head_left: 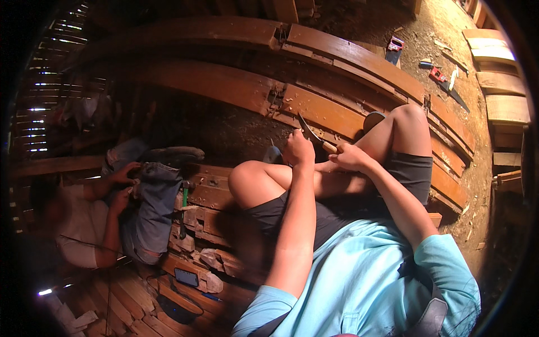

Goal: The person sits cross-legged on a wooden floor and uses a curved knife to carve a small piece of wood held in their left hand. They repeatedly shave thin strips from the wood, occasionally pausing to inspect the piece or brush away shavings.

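My right hand (351, 156) is closed around the pale wooden handle of a knife (329, 147). The knife's dark blade slants up and to the left, over the grooved wooden beams (325, 108). Right against the blade is my left hand (299, 147), its fingers curled into a closed grip. Whatever lies inside that grip is hidden by the hand itself. Both hands are above my crossed legs, in front of the near beam, where small wood shavings lie around a notched joint (275, 96).
A red-handled saw (441, 77) and another saw (394, 49) lie at the upper right. Stacked planks (505, 84) stand at the right edge. At the left sits another person (90, 224), hands together. A green-handled hammer (185, 195) and a phone (186, 277) are nearby.
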`<state>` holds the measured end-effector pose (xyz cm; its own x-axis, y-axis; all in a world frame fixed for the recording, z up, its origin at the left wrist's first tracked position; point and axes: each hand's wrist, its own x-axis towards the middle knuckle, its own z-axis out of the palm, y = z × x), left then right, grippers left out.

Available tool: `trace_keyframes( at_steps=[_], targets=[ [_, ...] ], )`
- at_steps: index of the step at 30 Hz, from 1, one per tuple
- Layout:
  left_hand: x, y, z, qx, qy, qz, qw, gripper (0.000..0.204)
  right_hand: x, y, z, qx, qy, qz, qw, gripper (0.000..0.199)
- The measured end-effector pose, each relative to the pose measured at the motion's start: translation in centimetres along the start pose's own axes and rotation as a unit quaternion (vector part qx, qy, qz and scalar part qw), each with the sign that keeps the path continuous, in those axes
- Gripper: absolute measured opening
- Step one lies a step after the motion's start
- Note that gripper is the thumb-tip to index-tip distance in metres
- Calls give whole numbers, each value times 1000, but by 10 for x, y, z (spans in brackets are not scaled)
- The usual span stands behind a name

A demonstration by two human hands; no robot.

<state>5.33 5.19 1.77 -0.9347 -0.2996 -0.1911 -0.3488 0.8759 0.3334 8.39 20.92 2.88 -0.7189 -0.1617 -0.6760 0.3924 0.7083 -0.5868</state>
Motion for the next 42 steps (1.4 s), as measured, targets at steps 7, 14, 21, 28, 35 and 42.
trace_keyframes(
  at_steps=[7, 14, 21, 28, 35, 42],
  targets=[
    [0, -2, 1, -17, -4, -4, 1000, 20, -45, -52, -17, 128, 206, -185, 952, 26],
    [2, 0, 1, -15, 0, 8, 1000, 17, -17, 5, 14, -265, 205, -162, 928, 22],
    [0, 0, 4, 15, 11, 26, 999, 15, 1, 17, 20, -120, 97, -126, 980, 30],
    [1, -4, 3, 21, 3, 27, 999, 17, -19, -41, -20, 88, 96, -128, 983, 28],
    [1, 0, 5, 35, 17, 70, 997, 16, -14, -9, 10, -109, 283, -223, 927, 21],
    [0, 0, 4, 66, 15, 73, 995, 20, -7, 7, 23, -231, 219, -104, 942, 33]
  ],
)
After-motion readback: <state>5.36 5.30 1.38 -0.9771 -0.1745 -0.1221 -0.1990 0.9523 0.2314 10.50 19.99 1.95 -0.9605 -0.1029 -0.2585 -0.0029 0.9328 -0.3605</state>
